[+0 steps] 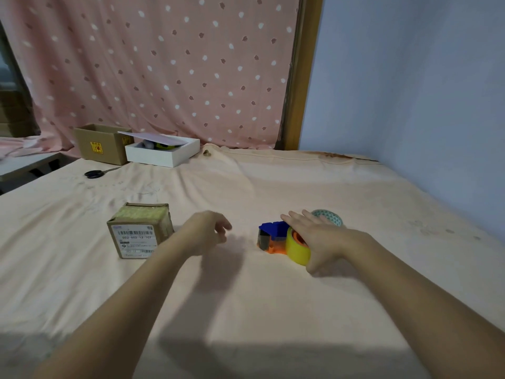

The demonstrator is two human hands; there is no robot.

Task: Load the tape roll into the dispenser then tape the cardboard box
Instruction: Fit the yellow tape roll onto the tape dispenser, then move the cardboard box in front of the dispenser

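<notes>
Two hands are over the bed sheet (246, 310): right hand (319, 236) lies flat and spread on the yellow tape roll (296, 251) in the dispenser (273, 236), left hand (210, 231) hovers loosely curled and empty beside the cardboard box (140, 231).

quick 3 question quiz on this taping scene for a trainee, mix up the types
1. True or false: the right hand rests on the yellow tape roll at the orange and blue plastic dispenser.
2. The small brown cardboard box lies to which side of the left hand? A its left B its right
3. Fill in: black-handled ___ lie near the far open carton.

Key: 1 true; 2 A; 3 scissors
</notes>
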